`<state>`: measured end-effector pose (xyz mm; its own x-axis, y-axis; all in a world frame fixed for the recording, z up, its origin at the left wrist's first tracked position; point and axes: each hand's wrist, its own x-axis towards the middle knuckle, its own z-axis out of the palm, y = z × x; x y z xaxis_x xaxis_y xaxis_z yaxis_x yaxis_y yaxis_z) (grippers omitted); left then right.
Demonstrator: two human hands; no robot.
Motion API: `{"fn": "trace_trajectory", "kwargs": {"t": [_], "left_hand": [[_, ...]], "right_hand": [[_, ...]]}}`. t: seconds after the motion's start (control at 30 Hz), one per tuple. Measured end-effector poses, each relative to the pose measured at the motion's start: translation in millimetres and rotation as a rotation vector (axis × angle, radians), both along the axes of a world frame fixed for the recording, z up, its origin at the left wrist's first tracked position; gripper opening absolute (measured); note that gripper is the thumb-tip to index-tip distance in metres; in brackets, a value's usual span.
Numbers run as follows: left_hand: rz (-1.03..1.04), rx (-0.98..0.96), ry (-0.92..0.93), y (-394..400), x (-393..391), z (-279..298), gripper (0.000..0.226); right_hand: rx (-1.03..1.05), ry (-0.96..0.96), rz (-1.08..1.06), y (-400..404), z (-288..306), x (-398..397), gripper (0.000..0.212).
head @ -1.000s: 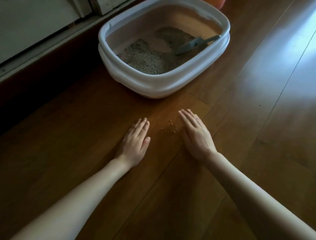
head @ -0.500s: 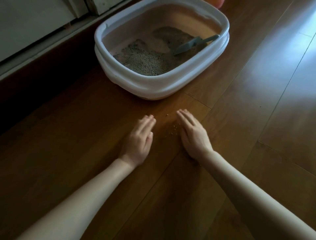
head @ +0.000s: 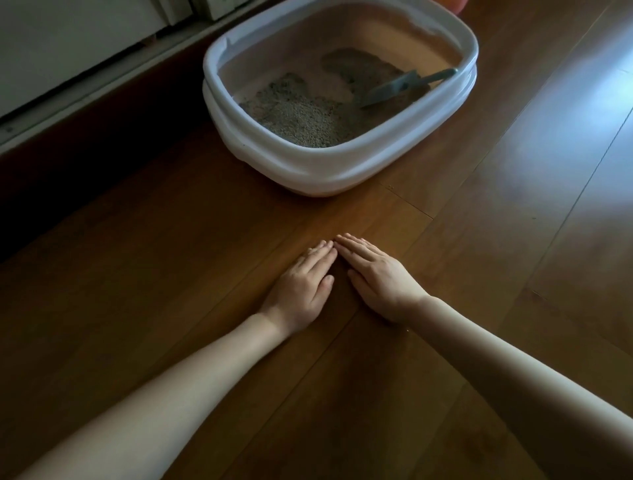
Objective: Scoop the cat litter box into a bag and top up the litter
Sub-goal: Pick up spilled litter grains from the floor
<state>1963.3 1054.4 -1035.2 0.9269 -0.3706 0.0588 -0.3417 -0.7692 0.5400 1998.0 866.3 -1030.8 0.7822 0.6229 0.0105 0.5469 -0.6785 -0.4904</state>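
Note:
A white litter box stands on the wooden floor ahead of me. Grey litter covers only part of its bottom, mostly the near left side. A grey-blue scoop lies inside, its handle resting on the right rim. In front of the box, my left hand and my right hand lie flat on the floor, fingers together, fingertips touching in a wedge. The spilled litter grains on the floor are hidden between and under them. Neither hand holds anything.
A white door frame and sill run along the wall at the upper left, with a dark strip of floor beside them. An orange object peeks in behind the box. Wooden floor boards stretch to the right, with glare.
Both hands slid inward along the floor until their fingertips met, closing over the scattered litter grains that lay between them.

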Motion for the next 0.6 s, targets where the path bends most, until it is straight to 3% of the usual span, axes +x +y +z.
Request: {"fn": "trace_trajectory", "kwargs": {"t": [0.1, 0.2, 0.3, 0.43, 0.6], "left_hand": [[0.035, -0.120, -0.014, 18.8, -14.2, 14.3, 0.048], [0.283, -0.178, -0.084, 60.6, -35.6, 25.8, 0.048], [0.551, -0.039, -0.121, 118.3, -71.6, 19.8, 0.053], [0.931, 0.198, 0.108, 158.3, -117.4, 2.7, 0.069], [0.837, 0.265, 0.104, 131.9, -105.3, -7.1, 0.070]], "right_hand": [[0.038, 0.022, 0.074, -11.5, 9.4, -16.1, 0.050], [0.218, 0.002, -0.079, -23.1, 15.3, -30.3, 0.043], [0.335, -0.108, -0.427, -37.6, 8.5, -45.4, 0.042], [0.265, -0.125, -0.683, -32.5, -8.0, -67.5, 0.043], [0.192, -0.121, -0.661, 3.5, -11.8, -57.4, 0.043]]}}
